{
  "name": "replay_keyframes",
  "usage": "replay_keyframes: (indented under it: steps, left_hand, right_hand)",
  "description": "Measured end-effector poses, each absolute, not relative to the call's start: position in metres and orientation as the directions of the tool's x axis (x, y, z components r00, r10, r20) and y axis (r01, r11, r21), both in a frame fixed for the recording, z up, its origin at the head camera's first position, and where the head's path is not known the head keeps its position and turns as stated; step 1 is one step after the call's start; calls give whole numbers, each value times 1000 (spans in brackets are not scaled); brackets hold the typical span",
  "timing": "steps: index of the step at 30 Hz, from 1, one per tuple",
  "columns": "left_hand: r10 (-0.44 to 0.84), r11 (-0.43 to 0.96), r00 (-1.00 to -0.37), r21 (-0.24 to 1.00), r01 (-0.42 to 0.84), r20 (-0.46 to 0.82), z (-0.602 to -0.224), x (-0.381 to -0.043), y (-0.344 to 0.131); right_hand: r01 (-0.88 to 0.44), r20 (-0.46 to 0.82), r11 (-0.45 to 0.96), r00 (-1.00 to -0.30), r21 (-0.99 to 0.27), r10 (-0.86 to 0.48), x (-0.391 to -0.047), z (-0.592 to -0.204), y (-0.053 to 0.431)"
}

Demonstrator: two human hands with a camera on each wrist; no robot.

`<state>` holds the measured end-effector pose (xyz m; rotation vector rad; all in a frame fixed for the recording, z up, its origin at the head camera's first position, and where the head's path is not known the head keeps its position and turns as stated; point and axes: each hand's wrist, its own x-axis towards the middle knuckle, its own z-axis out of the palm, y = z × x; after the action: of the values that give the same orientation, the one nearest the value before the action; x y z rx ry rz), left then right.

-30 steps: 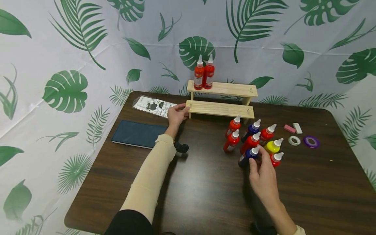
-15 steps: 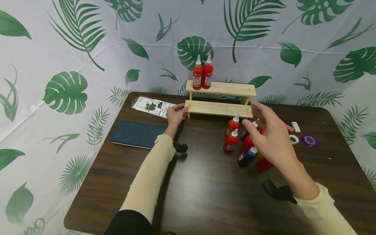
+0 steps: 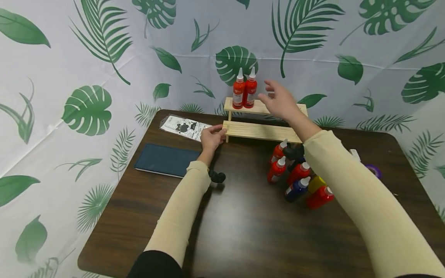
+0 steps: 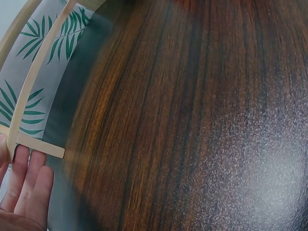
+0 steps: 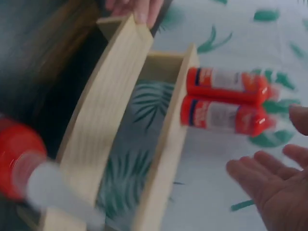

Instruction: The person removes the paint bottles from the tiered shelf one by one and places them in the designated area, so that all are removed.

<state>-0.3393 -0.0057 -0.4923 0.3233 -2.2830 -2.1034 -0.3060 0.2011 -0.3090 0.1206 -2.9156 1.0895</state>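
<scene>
A two-step wooden shelf [image 3: 260, 130] stands at the back of the table. My left hand [image 3: 212, 138] pinches the left end of its lower step; in the left wrist view the fingers [image 4: 39, 195] reach under the board beside the leg. On the upper step, two red squeeze bottles [image 3: 238, 94] with white nozzles stand side by side at the left. Just right of them my right hand [image 3: 279, 102] hovers with fingers spread, holding nothing. In the right wrist view its fingertips [image 5: 236, 168] point toward those bottles [image 5: 224, 115] with a gap between.
Below the shelf's right side, red bottles [image 3: 276, 171], a blue bottle [image 3: 296, 190] and a yellow bottle [image 3: 316, 184] stand close together, partly behind the right sleeve. A purple tape roll [image 3: 373, 170] lies right. Left are a dark blue notebook [image 3: 167, 159] and a white packet [image 3: 184, 127].
My right hand has left the blue bottle at the front of the group and swung up and back, over the upper step. My left hand keeps its hold on the shelf.
</scene>
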Motion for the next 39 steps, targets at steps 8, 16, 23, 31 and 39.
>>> replay_keyframes:
  steps: [8, 16, 23, 31, 39]
  left_hand:
    - [-170, 55, -979, 991, -120, -110, -491, -341, -4]
    - [-136, 29, -984, 992, -123, -118, -488, -339, 1]
    - [-143, 36, -981, 990, -136, -130, -487, -337, 2]
    - [-155, 57, -982, 991, -122, -112, -492, -340, 0]
    - [-170, 64, -978, 990, -129, -117, -496, -341, -7]
  right_hand:
    - [-44, 53, 622, -999, -782, -4, -353, -331, 195]
    - [3, 28, 554, -998, -833, 49, -367, -341, 187]
    - [61, 18, 523, -989, -850, 146, -364, -348, 182]
    - [56, 51, 517, -981, -854, 189, -348, -329, 189]
    - [22, 65, 483, -985, -875, 162, -292, -303, 192]
